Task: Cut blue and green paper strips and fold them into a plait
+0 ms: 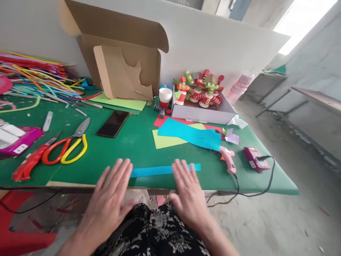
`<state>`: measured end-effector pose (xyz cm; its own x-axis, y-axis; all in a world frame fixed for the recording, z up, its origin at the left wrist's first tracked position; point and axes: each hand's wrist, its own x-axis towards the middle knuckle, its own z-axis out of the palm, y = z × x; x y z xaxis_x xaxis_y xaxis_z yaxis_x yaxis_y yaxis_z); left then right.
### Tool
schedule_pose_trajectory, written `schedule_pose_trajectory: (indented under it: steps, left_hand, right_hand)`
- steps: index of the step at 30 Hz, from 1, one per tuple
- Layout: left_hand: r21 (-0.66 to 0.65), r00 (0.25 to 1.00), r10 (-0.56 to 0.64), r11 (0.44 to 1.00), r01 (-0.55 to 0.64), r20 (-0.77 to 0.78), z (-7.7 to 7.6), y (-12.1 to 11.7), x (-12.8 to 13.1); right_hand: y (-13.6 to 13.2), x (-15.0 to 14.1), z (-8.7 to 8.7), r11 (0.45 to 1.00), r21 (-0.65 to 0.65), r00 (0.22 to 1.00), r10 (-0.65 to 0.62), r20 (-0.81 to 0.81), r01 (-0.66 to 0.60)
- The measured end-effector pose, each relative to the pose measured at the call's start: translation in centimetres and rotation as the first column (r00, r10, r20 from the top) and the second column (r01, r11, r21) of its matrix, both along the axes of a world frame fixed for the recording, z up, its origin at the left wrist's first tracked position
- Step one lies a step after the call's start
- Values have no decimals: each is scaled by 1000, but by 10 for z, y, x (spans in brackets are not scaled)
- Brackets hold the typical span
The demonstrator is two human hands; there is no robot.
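Observation:
A long blue paper strip (157, 171) lies along the front edge of the green table (128, 142). My left hand (110, 197) is open with its fingers stretched out, the fingertips reaching the strip's left end. My right hand (188, 190) is open too, fingers flat over the strip's right part. Neither hand holds anything. A pink glue gun (227, 158) lies just right of my right hand, its black cord hanging off the table edge.
Blue, light-green and red paper sheets (191, 135) lie mid-table. Behind them stand a white box of paper-cup figures (202, 106) and stacked cups (165, 96). Left are a phone (113, 123), scissors (66, 145), red cutter (32, 160), pipe cleaners (34, 78), cardboard box (119, 60).

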<state>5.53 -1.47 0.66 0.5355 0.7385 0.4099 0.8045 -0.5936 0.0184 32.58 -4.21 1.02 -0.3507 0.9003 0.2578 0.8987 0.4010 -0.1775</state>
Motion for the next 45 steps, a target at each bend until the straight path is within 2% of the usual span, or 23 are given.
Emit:
schedule_pose_trajectory:
  steps: [2,5,8,12,16,21,24,27,30,32,34,36,39,42,45]
  left_hand:
    - [-19,995,-97,995,97,-9,-5,-1,24]
    - [-7,985,-172,985,172,-13,-20,-1,41]
    - [-7,985,-168,986,168,-24,-30,1,34]
    - [-13,988,-146,989,146,-52,-30,6,8]
    - [45,994,-86,995,89,-61,-29,15,-11]
    - [139,993,-103,984,111,-58,-34,21,-17]
    - [163,994,-112,980,112,-6,-38,13,-19]
    - [133,991,-115,985,106,68,-41,6,-22]
    - [15,992,-98,995,97,83,-39,13,-26]
    - [-65,998,-45,997,48,44,-34,22,-28]
    - [-102,1000,10,995,-9,4,-29,31,-29]
    - [-103,999,36,994,-36,-5,-25,36,-27]
    - [-68,1000,8,998,-7,27,-23,33,-24]
    - [24,998,-58,998,57,32,-23,21,-20]
    - [177,997,-73,981,73,-8,-22,1,-9]
  right_hand:
    - [7,-26,3,985,-100,990,140,-23,-142]
    - [15,-43,-1,972,-139,982,184,-41,-188]
    - [17,-32,-7,983,-134,993,119,-23,-121]
    - [12,-4,-11,991,-131,999,0,34,4]
    - [8,20,-17,993,-88,995,-68,71,75]
    - [7,49,-28,985,-30,981,-164,103,168]
    - [0,56,-27,972,-1,971,-237,28,237]
    - [-18,37,-17,955,62,934,-267,-239,289]
    - [-42,-5,-9,974,28,801,-167,-576,223]
    - [-53,-34,-10,992,-118,688,-123,-715,54]
    - [-57,-57,-17,954,-292,555,-205,-806,-71]
    - [-54,-71,-27,893,-425,441,-324,-837,-152]
    - [-46,-78,-38,851,-479,323,-402,-857,-213]
    - [-42,-82,-38,824,-504,188,-469,-863,-258]
    - [-41,-90,-32,774,-555,6,-581,-814,-304]
